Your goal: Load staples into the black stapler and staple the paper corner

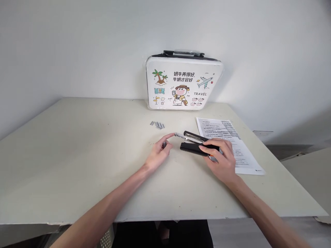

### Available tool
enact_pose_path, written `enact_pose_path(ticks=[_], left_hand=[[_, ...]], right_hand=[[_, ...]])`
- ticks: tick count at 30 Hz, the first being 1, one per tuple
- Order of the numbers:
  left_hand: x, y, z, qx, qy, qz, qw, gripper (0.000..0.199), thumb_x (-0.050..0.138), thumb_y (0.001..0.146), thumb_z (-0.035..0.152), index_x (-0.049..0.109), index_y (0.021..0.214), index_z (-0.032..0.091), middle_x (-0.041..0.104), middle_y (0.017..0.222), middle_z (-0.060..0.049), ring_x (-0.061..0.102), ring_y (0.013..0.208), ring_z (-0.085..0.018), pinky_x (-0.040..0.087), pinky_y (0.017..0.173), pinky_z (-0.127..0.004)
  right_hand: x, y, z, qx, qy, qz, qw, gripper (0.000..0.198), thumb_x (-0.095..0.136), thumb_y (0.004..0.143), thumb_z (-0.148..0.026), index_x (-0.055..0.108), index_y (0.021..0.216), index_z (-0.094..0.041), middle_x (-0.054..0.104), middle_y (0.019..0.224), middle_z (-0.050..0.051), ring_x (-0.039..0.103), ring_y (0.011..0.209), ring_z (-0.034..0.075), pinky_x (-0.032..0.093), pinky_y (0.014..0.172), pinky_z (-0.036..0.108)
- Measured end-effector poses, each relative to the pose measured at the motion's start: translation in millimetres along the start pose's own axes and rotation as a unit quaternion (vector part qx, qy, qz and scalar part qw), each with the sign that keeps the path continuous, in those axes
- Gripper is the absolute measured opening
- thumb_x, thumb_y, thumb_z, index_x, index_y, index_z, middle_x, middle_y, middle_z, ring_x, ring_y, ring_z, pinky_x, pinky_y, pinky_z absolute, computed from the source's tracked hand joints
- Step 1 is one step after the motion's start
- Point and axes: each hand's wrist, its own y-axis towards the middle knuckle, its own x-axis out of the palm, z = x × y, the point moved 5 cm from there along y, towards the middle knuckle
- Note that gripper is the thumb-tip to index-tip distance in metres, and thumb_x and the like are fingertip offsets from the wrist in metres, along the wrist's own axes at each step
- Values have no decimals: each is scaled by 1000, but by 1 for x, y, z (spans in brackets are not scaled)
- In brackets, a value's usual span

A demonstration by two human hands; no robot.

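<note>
My right hand (222,158) is wrapped round a black stapler (192,148), which lies on its side with its top and base spread apart. A metal rail (181,136) sticks out from the stapler's front end toward the left. My left hand (159,151) has its index finger stretched out, the tip touching the rail's end. Between the left thumb and the curled fingers sits a small grey piece, apparently a strip of staples (164,144), partly hidden. Beyond the left hand, several loose staple strips (158,125) lie on the table.
A white case (181,82) with cartoon prints and a black handle stands against the wall at the back of the table (77,155). A printed sheet of paper (245,156) lies at the right, partly under the right hand and stapler. The table's front edge runs below my forearms.
</note>
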Motion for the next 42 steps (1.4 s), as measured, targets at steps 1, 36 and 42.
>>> enact_pose_path(ticks=[1,36,42], left_hand=[[3,-1,2,4,-2,-19,1000,47,66,89,29,72,136,27,50,75,2,44,65,-16,36,65,-29],[-10,11,-16,-61,-296,-74,950,29,82,77,30,75,98,11,46,73,3,37,60,-8,27,57,-27],[-17,17,-19,-75,-351,-42,932,26,84,78,28,74,94,11,48,70,3,38,57,-8,30,55,-25]], right_hand=[[0,-1,1,2,0,-2,1000,43,69,87,-1,72,113,-36,73,103,3,70,99,27,53,84,47],[136,39,52,304,-42,-159,938,35,68,91,-58,67,99,-24,77,100,8,68,86,26,45,72,35],[190,64,39,358,-17,-171,918,29,71,88,-49,60,96,-24,73,101,8,65,88,27,44,74,35]])
